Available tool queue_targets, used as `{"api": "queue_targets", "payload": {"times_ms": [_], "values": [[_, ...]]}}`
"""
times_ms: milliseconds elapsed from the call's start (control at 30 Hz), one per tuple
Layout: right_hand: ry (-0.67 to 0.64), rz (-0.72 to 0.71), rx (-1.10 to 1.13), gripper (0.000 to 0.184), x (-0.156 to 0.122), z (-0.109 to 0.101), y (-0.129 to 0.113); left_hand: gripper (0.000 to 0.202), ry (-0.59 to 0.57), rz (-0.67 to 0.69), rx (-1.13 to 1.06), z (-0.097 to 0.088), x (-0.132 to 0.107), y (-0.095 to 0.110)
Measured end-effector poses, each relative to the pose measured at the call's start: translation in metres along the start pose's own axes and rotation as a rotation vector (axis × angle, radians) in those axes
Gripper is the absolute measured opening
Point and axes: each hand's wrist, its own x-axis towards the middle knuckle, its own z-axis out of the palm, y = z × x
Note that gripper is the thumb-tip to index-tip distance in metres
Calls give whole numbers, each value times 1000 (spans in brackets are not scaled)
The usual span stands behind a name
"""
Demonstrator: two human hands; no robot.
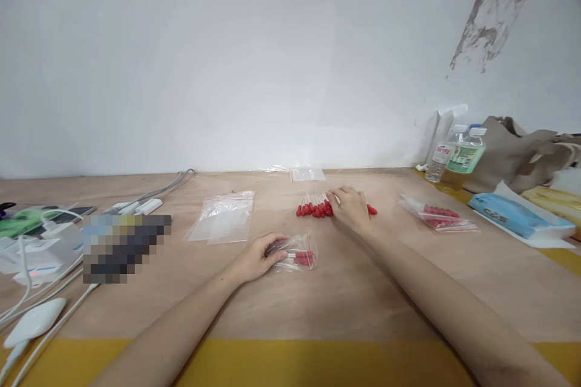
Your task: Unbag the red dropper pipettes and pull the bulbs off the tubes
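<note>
My left hand [263,256] has its thumb and fingers closed on a clear zip bag [309,261]. Inside this bag lie several white sticks with red ends [300,257]. Farther back, a row of loose red-tipped sticks [313,207] rests on the table, red ends toward me. Over the right part of that row is my right hand [351,208], its fingers curled down onto the sticks and hiding some of them. Flat clear bags [227,217] lie to the left, and a filled bag of red-tipped sticks [440,214] lies to the right.
On the left are white chargers and cables [49,254] beside a blurred-out object [122,248]. To the right stand two bottles [465,151], with a blue tissue pack [517,214] in front. Another clear bag [308,175] is near the wall [272,60].
</note>
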Motion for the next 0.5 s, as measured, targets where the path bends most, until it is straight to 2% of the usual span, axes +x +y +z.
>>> {"api": "queue_targets", "payload": {"times_ms": [100,267,367,500], "values": [[-55,-39,228,19,-18,-11,-7,33,13,8,6,2,0,0],[-345,-193,546,10,-57,-18,-27,32,46,45,37,3,0,3],[-428,-227,616,12,-64,-18,-37,29,30,98,62,2,1,7],[-604,-305,695,20,-61,-15,-42,26,-10,126,83,2,1,11]]}}
